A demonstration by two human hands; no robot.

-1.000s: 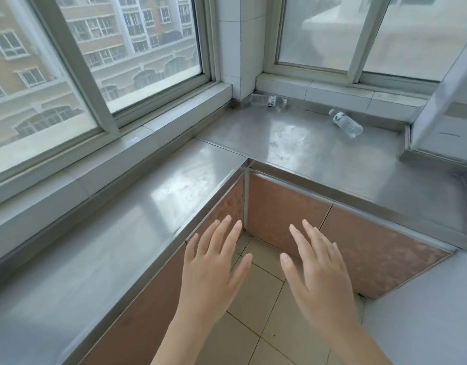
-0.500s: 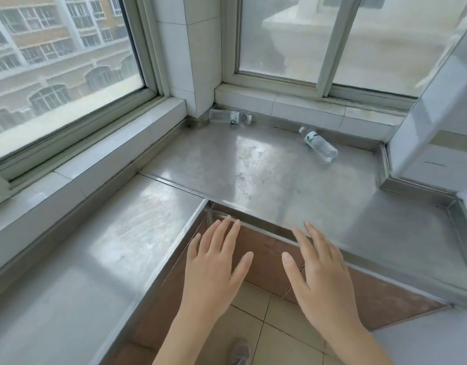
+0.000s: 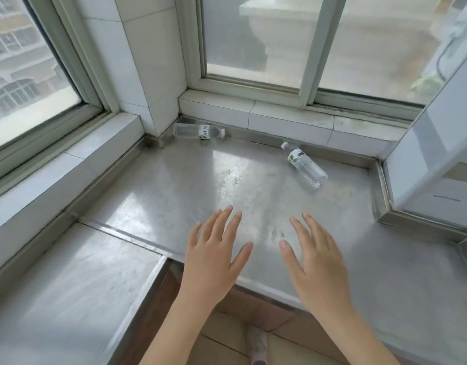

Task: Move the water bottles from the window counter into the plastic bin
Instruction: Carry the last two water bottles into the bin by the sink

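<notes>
**Two bottles lying on the counter, nothing in my hands**

So here's the view: both my hands are out over the steel counter [image 3: 153, 196], palms down, fingers straight and a bit spread; my left hand [image 3: 214, 254] holds nothing and my right hand [image 3: 316, 262] holds nothing either; neither one is touching a bottle. The first water bottle [image 3: 197, 131] lies on its side way back in the corner, tucked against the tiled pillar [image 3: 148, 61] and the low tiled ledge [image 3: 287, 119] under the window, cap pointing right; the second water bottle [image 3: 306, 165] is also on its side, further right, angled with its cap toward the ledge and its base pointing out at me; the two are well apart. Both sit well beyond my fingertips. Down between my arms I can see floor tile and a shoe [image 3: 257, 346]. The plastic bin isn't anywhere in view.
</notes>
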